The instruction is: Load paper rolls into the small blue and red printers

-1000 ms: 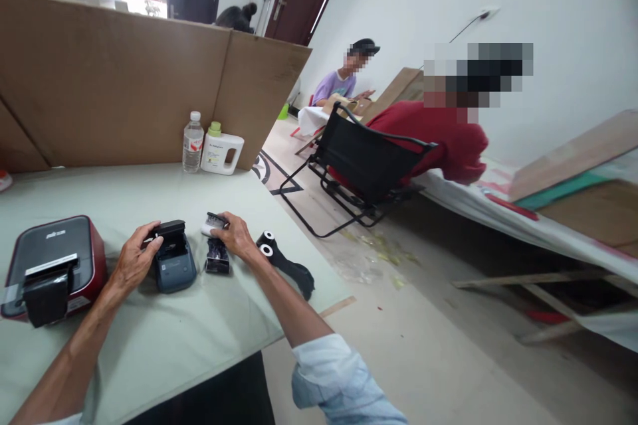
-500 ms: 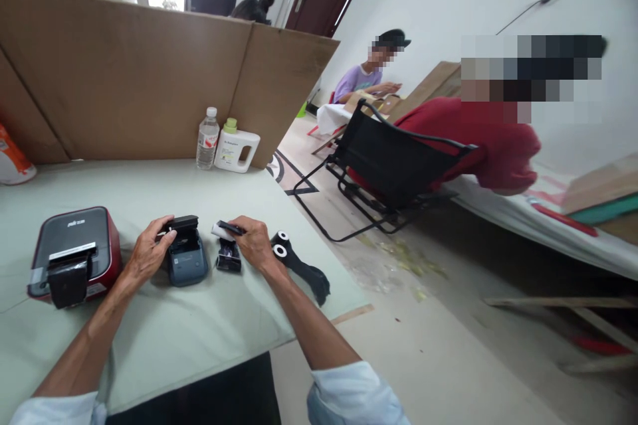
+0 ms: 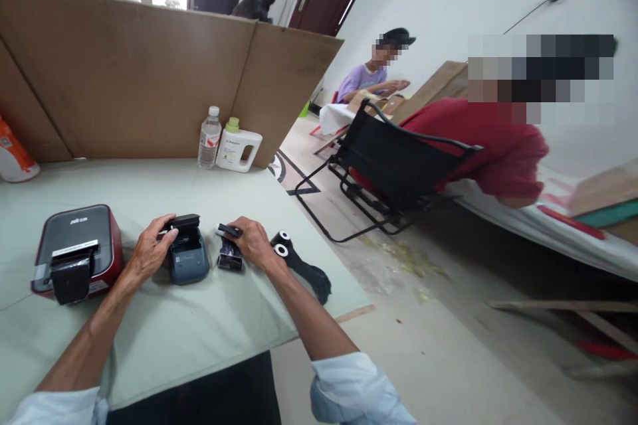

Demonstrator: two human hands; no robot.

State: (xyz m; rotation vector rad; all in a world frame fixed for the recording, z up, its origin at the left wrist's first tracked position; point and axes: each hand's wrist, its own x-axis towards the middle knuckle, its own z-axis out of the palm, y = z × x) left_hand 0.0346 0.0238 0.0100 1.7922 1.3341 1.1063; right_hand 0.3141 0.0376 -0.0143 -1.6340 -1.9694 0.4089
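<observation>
My left hand (image 3: 152,247) grips the raised black lid of a small dark-blue label printer (image 3: 189,264), whose inside lies open. Just right of it, my right hand (image 3: 252,239) pinches one black roll of a ribbon (image 3: 230,260); shiny black film runs down from there to a second roll at the table surface. Beside my right wrist lies a length of black ribbon (image 3: 302,272) with two white-cored ends (image 3: 281,250). A larger red and black label printer (image 3: 80,246) stands left of my left hand, a black strip hanging from its front.
A water bottle (image 3: 209,139) and a white jug with a green cap (image 3: 238,147) stand against a cardboard screen (image 3: 149,80). An orange and white bottle (image 3: 14,153) is at far left. Right of the table (image 3: 209,345), a person in red (image 3: 478,139) sits in a black chair (image 3: 393,166); another person in purple (image 3: 363,80) sits beyond.
My right hand has turned and lowered the ribbon roll slightly, and the white part near its tip shows less. My left hand stays on the lid. The view has shifted a little.
</observation>
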